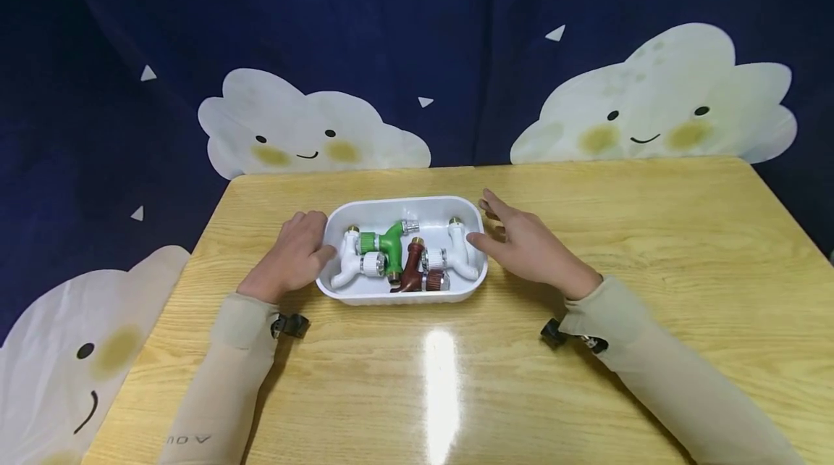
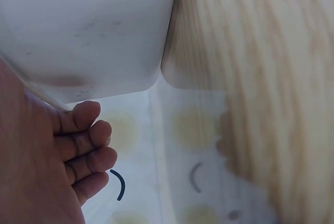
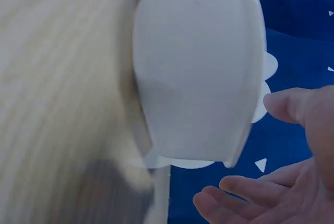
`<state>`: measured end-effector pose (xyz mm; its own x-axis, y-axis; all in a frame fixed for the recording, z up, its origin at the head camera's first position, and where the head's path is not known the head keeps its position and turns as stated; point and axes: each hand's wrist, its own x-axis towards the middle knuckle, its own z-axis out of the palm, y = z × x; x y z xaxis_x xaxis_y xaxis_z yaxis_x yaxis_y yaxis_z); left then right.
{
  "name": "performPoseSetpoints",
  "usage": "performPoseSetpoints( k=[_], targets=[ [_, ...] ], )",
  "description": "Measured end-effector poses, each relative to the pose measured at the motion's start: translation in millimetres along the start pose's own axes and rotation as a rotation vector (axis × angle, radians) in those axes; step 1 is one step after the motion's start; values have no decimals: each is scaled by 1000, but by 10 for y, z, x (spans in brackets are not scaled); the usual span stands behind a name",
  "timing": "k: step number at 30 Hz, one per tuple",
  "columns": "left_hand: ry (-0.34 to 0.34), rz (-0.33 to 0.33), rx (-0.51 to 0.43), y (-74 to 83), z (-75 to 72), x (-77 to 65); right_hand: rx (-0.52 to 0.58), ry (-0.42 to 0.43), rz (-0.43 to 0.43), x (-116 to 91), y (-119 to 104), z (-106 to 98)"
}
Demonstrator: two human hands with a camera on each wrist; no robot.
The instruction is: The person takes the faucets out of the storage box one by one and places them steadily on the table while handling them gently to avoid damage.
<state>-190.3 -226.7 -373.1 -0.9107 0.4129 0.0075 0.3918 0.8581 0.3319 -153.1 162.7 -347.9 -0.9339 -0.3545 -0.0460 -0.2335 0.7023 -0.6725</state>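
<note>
A white plastic basin (image 1: 400, 300) sits on the table with several taps inside. At its left lies a white tap (image 1: 350, 264), beside a green tap (image 1: 392, 242). A brown tap (image 1: 412, 271) rests near the front wall, and another white tap (image 1: 459, 256) lies at the right. My left hand (image 1: 293, 253) holds the basin's left end, thumb over the rim and fingers curled against the outside. Beside the right end is my right hand (image 1: 534, 248), its fingers spread and thumb by the rim; in the right wrist view they stand apart from the basin wall (image 3: 198, 72).
The basin stands on a light wooden table (image 1: 651, 255), towards its far edge. Behind it hangs a dark blue curtain (image 1: 443, 30) printed with smiling clouds. Small black devices (image 1: 552, 334) are strapped at both wrists.
</note>
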Motion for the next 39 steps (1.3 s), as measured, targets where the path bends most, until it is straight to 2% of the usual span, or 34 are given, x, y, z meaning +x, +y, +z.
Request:
performPoseSetpoints(
  k=[11,16,23,39],
  targets=[
    [12,-9,-11,-4,48,-16,-35,23,-74,-8,-14,37],
    [6,-16,-17,-13,73,-21,-58,24,-61,-25,-32,-12],
    [13,-19,-31,-19,94,-21,-71,76,-65,-27,-42,-127],
    [15,-5,-36,-5,42,6,-100,63,-94,-42,-155,-153]
  ],
)
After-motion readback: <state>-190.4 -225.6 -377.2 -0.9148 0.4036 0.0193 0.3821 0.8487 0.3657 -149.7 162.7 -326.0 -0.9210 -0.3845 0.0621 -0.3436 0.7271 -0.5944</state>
